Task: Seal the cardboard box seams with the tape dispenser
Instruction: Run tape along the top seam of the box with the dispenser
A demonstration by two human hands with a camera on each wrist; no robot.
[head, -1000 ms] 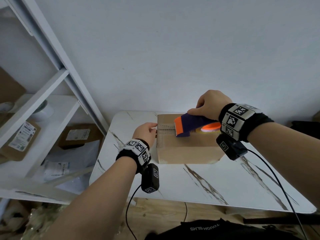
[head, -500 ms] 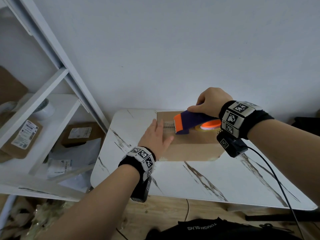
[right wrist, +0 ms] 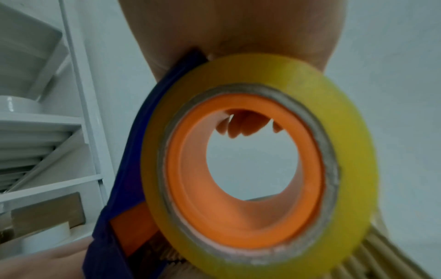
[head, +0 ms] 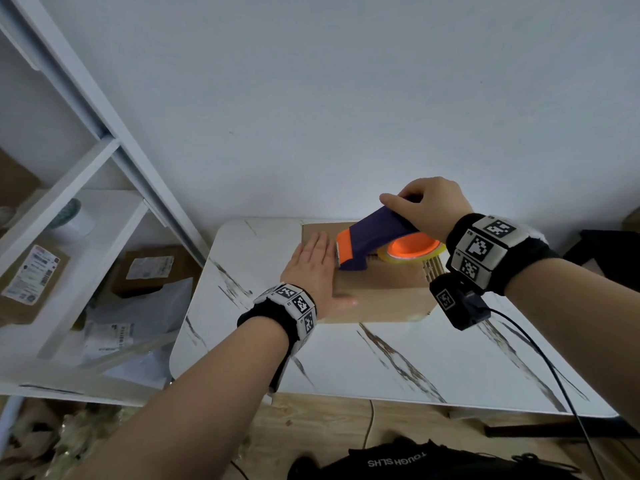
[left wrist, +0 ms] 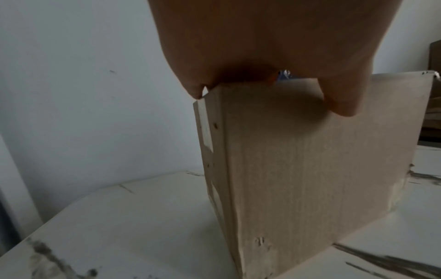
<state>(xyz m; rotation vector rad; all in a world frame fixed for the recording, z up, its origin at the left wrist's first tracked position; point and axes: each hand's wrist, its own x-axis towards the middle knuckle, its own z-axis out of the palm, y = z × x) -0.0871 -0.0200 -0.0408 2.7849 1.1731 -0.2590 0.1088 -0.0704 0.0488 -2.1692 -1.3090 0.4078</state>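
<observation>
A brown cardboard box (head: 384, 296) stands on the white marble table (head: 381, 362), close to the wall. My left hand (head: 311, 268) lies flat on the left end of the box top, fingers straight, thumb over the near edge (left wrist: 343, 102). My right hand (head: 426, 206) grips the purple and orange tape dispenser (head: 370, 244) from above, its orange toothed end lifted just clear of the box top beside my left hand. The yellowish tape roll (right wrist: 260, 166) on its orange hub fills the right wrist view. The box (left wrist: 310, 169) shows its near side in the left wrist view.
A white shelf unit (head: 69, 209) stands left of the table, holding labelled parcels (head: 31, 275) and a tape roll (head: 72, 220). The wall runs right behind the box. A black bag (head: 398, 462) lies on the wooden floor at the near table edge.
My left hand went from the box's left side onto its top and slid forward, lying flat. My right hand tipped the dispenser's handle end upward and shifted it slightly right.
</observation>
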